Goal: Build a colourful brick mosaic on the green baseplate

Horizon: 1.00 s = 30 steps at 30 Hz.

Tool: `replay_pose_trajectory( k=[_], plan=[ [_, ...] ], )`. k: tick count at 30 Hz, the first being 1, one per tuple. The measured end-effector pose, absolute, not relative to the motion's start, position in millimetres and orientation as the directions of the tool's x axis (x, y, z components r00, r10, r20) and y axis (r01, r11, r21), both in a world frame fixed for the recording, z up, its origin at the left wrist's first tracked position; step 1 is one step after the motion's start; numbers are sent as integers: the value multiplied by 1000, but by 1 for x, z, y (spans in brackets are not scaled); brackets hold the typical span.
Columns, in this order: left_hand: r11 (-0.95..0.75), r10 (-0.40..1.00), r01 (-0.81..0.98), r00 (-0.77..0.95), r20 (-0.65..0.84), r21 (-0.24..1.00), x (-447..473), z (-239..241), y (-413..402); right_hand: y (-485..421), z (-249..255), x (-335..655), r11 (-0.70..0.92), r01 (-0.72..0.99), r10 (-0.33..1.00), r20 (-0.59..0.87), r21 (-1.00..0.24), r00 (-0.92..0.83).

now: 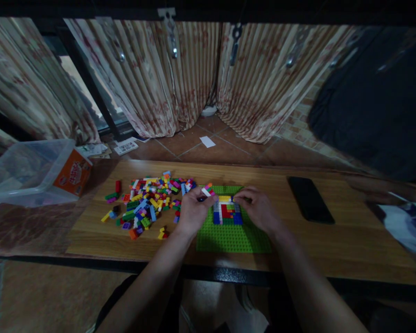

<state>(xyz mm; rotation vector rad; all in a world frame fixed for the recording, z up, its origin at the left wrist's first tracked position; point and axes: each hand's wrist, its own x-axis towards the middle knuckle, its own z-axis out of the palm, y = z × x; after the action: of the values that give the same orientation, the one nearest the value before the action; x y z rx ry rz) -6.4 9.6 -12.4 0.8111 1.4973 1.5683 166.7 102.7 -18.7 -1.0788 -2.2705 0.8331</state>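
Both forearms reached forward from the near edge of the wooden table (350,240), the wrists bent inward so the hands met over a green baseplate (229,238) that lay at the middle of the near edge. The left hand (193,212) was curled, its thumb and fingers closed on a white brick (205,191) held just above the baseplate's far left corner. The right hand (259,209) lay palm down, its fingertips drawn together against the top right edge of the multicoloured brick build (226,210) standing on the plate. Whether they pinched a piece could not be told. A pile of loose bricks (149,199) lay just left of the left hand. A black phone (310,200) lay towards the right edge, well apart.
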Motion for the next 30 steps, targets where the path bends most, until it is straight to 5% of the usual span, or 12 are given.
replay_pose_trajectory(
  k=[18, 30],
  plan=[
    [27, 895, -196, -433, -111, 980, -5, -11, 7, 114, -37, 162, 282, 462, 874, 26, -841, -485],
    [23, 919, -140, -386, -76, 990, 2, -13, 7, 116, -37, 160, 386, 467, 829, 77, -795, -553]
  ],
)
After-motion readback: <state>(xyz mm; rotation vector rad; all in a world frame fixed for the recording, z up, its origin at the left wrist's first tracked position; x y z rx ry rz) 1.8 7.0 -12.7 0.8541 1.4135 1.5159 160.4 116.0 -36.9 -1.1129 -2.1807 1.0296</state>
